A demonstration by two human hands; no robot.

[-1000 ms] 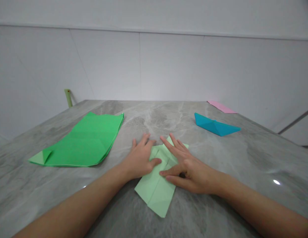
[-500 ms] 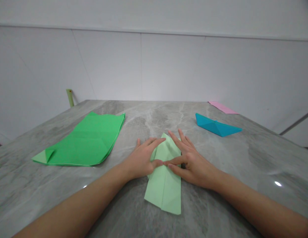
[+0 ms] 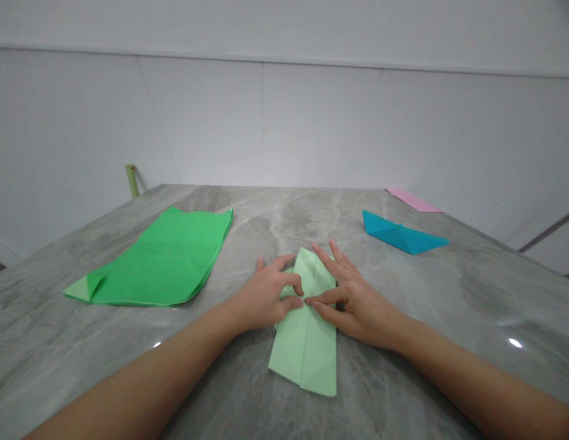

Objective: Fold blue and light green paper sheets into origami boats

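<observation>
A pale green folded paper [image 3: 307,348] lies on the table in front of me, with a crease running down its middle. My left hand [image 3: 268,294] is at its left edge, thumb and bent index finger closing on the paper near the centre crease. From the other side, my right hand [image 3: 351,296] pinches the same spot between thumb and index finger, its other fingers stretched out over the upper part. The fingertips of both hands almost meet. What exactly lies between them is partly hidden.
To the left lies a stack of bright green paper [image 3: 169,263] with one corner folded over. A blue folded paper boat [image 3: 401,235] sits at the right, and a pink paper [image 3: 415,200] lies behind it. The grey marbled table [image 3: 275,214] reaches a white wall.
My left index finger has bent and come down towards the thumb on the paper. The right hand has stayed nearly still, and the view has shifted slightly.
</observation>
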